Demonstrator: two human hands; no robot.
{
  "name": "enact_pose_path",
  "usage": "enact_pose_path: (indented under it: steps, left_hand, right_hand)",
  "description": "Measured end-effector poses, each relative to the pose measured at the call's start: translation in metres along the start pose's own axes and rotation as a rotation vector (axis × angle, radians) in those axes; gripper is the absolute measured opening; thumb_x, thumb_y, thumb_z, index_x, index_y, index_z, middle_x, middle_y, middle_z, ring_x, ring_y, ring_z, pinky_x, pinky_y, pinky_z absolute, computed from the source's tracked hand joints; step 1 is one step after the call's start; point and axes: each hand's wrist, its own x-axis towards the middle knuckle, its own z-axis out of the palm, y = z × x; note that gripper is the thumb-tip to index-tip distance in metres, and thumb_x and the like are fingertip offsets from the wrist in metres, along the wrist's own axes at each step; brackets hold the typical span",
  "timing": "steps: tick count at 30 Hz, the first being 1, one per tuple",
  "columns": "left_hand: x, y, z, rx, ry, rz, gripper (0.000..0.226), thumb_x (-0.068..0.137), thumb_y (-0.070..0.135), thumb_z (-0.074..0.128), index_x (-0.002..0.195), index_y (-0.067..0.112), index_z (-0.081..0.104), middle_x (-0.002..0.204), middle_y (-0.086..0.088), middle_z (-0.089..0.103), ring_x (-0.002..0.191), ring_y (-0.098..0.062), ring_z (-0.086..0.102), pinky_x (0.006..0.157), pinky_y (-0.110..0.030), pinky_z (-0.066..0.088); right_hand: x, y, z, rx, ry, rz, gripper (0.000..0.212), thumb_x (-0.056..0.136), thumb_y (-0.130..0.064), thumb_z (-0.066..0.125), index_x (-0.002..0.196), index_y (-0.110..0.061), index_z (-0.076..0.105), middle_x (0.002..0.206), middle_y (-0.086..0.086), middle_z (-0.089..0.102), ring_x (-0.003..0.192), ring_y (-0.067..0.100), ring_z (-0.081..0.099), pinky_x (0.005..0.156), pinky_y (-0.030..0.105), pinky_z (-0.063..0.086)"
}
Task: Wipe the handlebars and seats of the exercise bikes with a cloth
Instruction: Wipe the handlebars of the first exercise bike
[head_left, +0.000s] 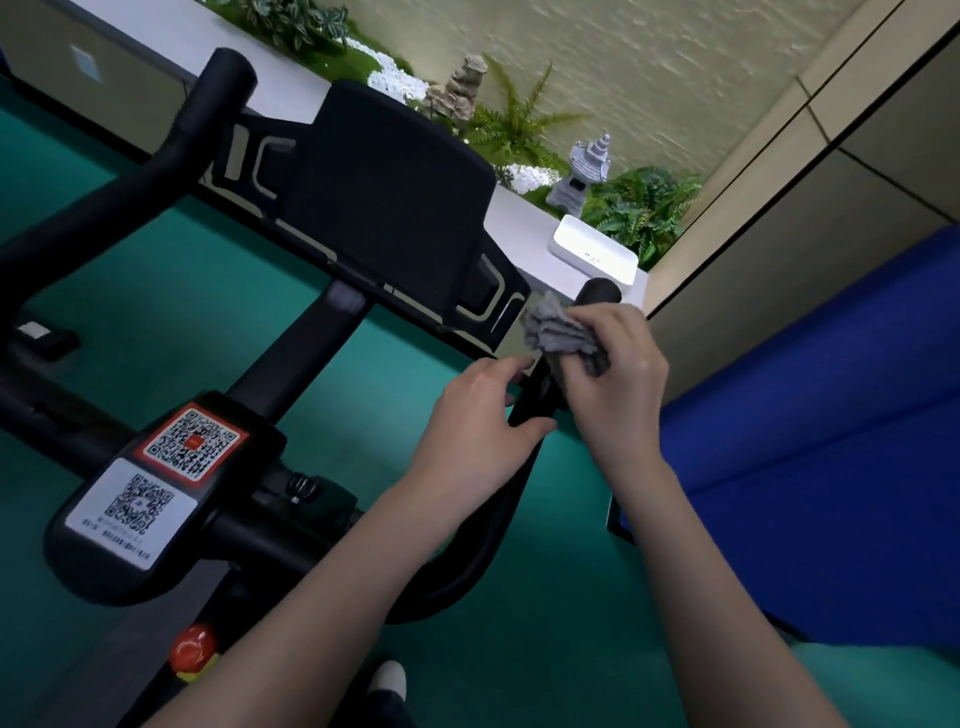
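Left hand (478, 431) grips the right horn (602, 293) of the handlebar low down, thumb and fingers curled round it, probably steadying it. Just beyond, the right hand (618, 374) is clamped on the bunched grey cloth (558, 332), pressing it to the same horn a little below the tip. The horn's long axis runs up and away from the near bend, so the next stroke likely goes along it, out to the tip or back toward the left hand. Further off are the console (389, 197) and the left horn (223, 78), well apart from both hands. Seat not in view.
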Motion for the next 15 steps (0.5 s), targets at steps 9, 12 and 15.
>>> enact_pose_path:
  steps: [9, 12, 15]
  left_hand:
    - [0.009, 0.005, 0.009, -0.002, 0.018, -0.015, 0.05, 0.079, 0.024, 0.073, 0.126, 0.026, 0.054, 0.116, 0.008, 0.059, 0.099, -0.006, 0.057, 0.089, -0.024, 0.046]
    - [0.008, 0.005, 0.013, -0.018, 0.058, -0.017, 0.049, 0.079, 0.017, 0.072, 0.124, 0.023, 0.056, 0.116, 0.007, 0.058, 0.1, -0.008, 0.058, 0.089, -0.03, 0.049]
    - [0.01, 0.006, 0.016, -0.006, 0.077, -0.013, 0.049, 0.079, 0.014, 0.072, 0.124, 0.023, 0.057, 0.114, 0.009, 0.057, 0.099, -0.008, 0.057, 0.085, -0.034, 0.051]
  right_hand:
    - [-0.023, 0.003, 0.005, 0.369, 0.386, 0.361, 0.023, 0.08, 0.004, 0.058, 0.092, -0.015, 0.061, 0.092, 0.004, 0.059, 0.085, 0.002, 0.053, 0.075, 0.013, 0.041]
    - [-0.055, -0.006, 0.019, 0.501, 0.432, 0.616, 0.043, 0.08, 0.011, 0.057, 0.092, -0.029, 0.055, 0.09, -0.002, 0.06, 0.084, 0.002, 0.057, 0.077, 0.019, 0.046]
    - [-0.054, -0.008, 0.035, 0.59, 0.49, 0.719, 0.033, 0.082, 0.011, 0.054, 0.096, -0.019, 0.053, 0.089, -0.008, 0.058, 0.082, -0.002, 0.056, 0.077, 0.017, 0.046]
